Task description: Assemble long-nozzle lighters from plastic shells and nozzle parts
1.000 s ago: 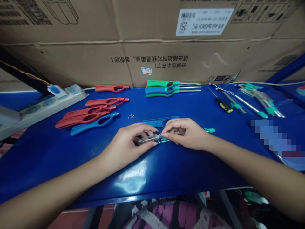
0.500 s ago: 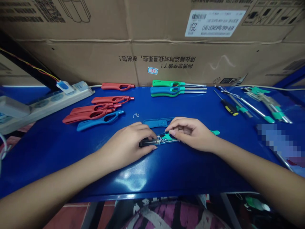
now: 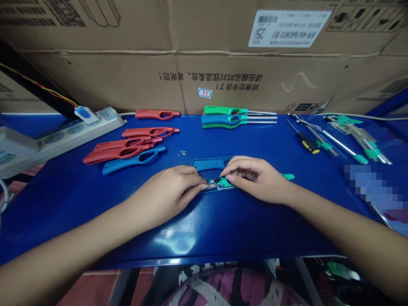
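Note:
An opened gas lighter lies on the blue table between my hands. Its blue half shell (image 3: pixel 219 189) holds a green inner part (image 3: pixel 225 182), thin white wires and a small metal valve piece (image 3: pixel 210 185). My left hand (image 3: pixel 181 187) pinches at the valve end, thumb and fingertips together; the dark fuel tank is hidden under it. Curled over the green part, my right hand (image 3: pixel 256 176) holds it between thumb and fingers. A green tip (image 3: pixel 287 176) sticks out beyond that hand. Just behind lies the other blue shell half (image 3: pixel 207 164), partly covered by my right hand.
Several red shells (image 3: pixel 123 151) and a blue shell (image 3: pixel 134 160) lie at left, near a power strip (image 3: pixel 76 129). Tiny screws (image 3: pixel 182 153) sit mid-table. Assembled lighters (image 3: pixel 223 121) lie before the cardboard box (image 3: pixel 127 85). At right are a screwdriver (image 3: pixel 306 142) and lighter innards (image 3: pixel 360 136).
My left hand's fingers have gone from spread around the dark fuel tank to pinched together by the valve end, hiding the tank. My right hand has hardly moved.

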`<state>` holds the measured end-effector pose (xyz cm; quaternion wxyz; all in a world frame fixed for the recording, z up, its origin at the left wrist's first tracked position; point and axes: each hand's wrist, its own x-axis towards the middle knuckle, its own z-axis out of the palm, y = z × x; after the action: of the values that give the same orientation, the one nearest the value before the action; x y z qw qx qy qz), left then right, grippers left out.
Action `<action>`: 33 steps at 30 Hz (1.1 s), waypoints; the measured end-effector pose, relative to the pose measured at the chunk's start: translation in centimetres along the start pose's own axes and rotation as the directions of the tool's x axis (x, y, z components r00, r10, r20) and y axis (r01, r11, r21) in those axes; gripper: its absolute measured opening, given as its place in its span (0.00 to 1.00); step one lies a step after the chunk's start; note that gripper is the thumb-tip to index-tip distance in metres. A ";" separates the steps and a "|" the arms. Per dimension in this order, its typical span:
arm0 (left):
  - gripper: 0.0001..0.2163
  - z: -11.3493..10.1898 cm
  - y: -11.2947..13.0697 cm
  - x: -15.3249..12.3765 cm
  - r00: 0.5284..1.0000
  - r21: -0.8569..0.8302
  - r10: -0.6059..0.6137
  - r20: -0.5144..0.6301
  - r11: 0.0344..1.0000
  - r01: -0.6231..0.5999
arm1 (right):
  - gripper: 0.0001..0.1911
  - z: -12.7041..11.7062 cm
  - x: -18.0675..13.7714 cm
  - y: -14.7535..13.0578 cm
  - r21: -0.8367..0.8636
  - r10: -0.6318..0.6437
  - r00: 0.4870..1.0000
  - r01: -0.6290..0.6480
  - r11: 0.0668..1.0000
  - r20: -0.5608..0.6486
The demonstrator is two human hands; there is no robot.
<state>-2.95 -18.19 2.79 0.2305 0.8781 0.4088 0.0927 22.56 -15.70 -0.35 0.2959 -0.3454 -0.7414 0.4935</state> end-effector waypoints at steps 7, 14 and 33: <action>0.12 0.0 0.1 0.2 1.000 -0.009 0.003 0.009 1.000 -0.003 | 0.07 0.0 0.0 -0.1 -0.012 -0.013 1.000 0.013 1.000 0.012; 0.12 -0.1 0.0 0.1 1.000 0.026 0.018 -0.019 1.000 -0.017 | 0.07 0.1 0.0 -0.1 -0.021 -0.016 1.000 0.016 1.000 0.020; 0.09 0.6 -0.3 0.1 0.997 0.119 0.068 -0.045 0.991 -0.062 | 0.07 0.1 -0.1 0.1 -0.050 -0.061 0.998 0.063 0.997 0.035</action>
<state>-2.90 -18.15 2.13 0.1649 0.9006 0.3902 0.0975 22.57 -15.76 -0.47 0.2895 -0.3214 -0.7690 0.4707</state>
